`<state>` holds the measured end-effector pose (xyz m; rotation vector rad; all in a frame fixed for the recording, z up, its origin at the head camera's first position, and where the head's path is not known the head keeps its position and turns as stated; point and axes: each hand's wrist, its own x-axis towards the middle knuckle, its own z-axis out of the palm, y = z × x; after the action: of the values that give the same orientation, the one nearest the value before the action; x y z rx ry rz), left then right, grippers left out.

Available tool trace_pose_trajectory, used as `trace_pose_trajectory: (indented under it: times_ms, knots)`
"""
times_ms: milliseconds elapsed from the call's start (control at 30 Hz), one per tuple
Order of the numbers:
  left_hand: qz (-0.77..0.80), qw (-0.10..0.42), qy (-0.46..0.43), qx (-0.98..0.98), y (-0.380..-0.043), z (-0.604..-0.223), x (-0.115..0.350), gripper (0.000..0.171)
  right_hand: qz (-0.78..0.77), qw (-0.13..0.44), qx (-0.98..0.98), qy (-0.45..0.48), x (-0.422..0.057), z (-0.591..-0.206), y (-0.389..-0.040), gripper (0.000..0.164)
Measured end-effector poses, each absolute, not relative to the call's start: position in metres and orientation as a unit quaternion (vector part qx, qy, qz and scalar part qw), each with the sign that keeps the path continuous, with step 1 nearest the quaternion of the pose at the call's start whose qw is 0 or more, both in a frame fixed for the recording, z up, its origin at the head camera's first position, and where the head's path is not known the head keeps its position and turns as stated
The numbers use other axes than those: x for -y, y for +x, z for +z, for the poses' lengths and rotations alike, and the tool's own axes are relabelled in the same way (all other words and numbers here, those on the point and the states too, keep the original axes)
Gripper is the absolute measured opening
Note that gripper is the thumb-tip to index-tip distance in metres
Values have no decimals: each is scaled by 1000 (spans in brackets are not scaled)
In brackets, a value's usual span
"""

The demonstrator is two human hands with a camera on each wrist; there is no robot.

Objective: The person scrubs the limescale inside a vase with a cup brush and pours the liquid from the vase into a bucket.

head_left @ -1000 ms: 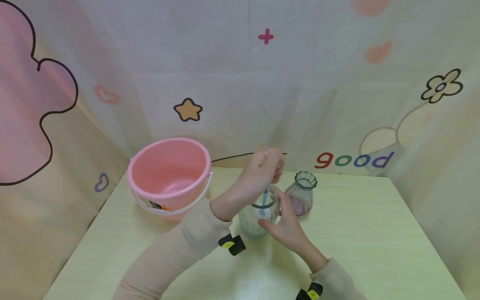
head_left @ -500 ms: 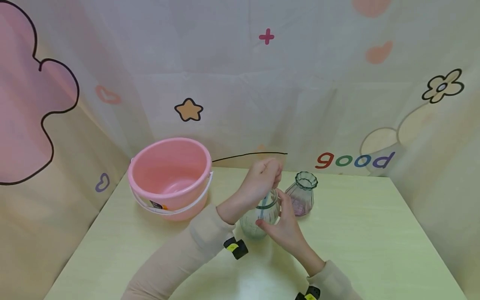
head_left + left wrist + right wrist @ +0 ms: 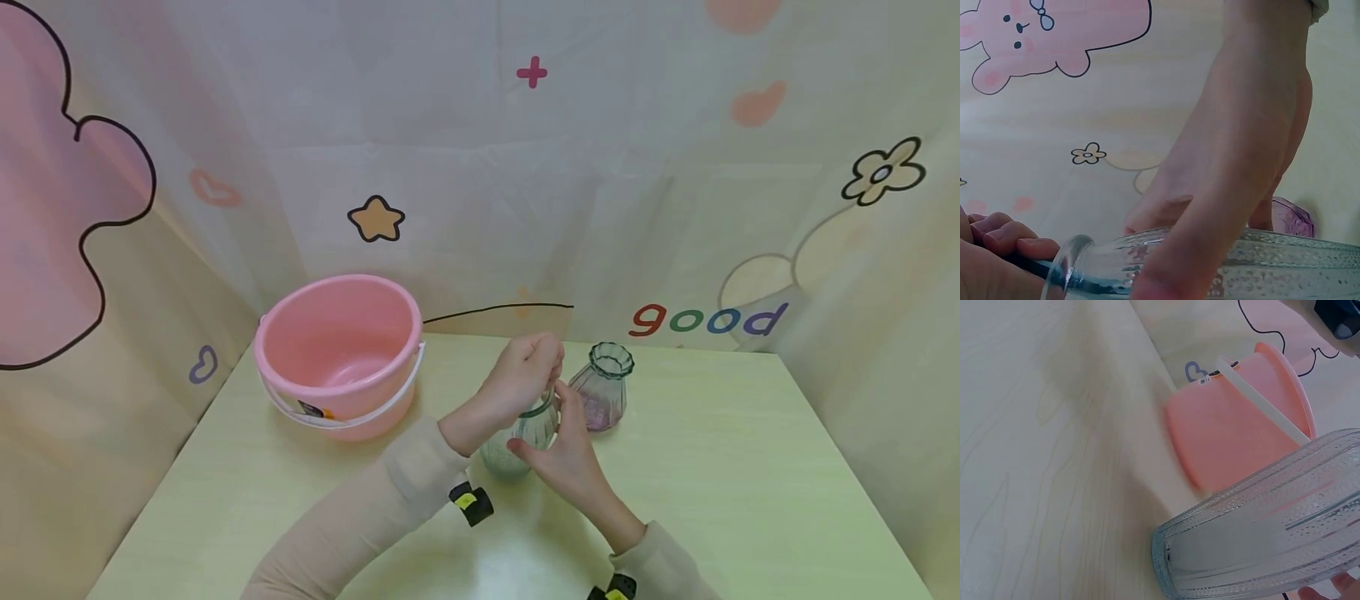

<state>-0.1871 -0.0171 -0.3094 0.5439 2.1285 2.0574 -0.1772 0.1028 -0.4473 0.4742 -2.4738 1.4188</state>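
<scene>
A clear ribbed glass vase (image 3: 502, 457) with a greenish rim stands on the table in front of me. My right hand (image 3: 568, 454) grips its right side, thumb in front and fingers behind. Over the mouth, my left hand (image 3: 525, 371) is curled into a fist around a slender dark blue handle (image 3: 1032, 265). That handle runs down through the neck in the left wrist view; what its lower end carries is unclear. In the right wrist view the vase's thick base (image 3: 1163, 562) shows, with right fingertips (image 3: 1342, 584) at its side.
A pink bucket (image 3: 337, 404) with a white handle stands at the back left. Just behind my right hand is a second glass vase (image 3: 603, 387), green-rimmed and purple toward the bottom. A printed curtain (image 3: 450, 167) encloses the table (image 3: 720, 467) at the back and sides.
My left fist has sunk closer to the vase's mouth, pushing the blue handle deeper, so less of it shows. My right hand keeps its hold with only a slight shift.
</scene>
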Motion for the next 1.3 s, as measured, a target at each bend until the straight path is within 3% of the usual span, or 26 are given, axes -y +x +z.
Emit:
trace_pose_trajectory:
  times_ms: [233, 867, 1300]
  knots:
    - [685, 61, 187, -702, -200, -319, 17, 25, 485, 124, 852, 155, -102, -447, -176, 89]
    - [696, 35, 246, -674, -193, -281, 20, 26, 495, 119, 847, 153, -103, -448, -175, 89]
    - [714, 33, 236, -658, -188, -264, 25, 23, 505, 122, 840, 155, -101, -449, -177, 91]
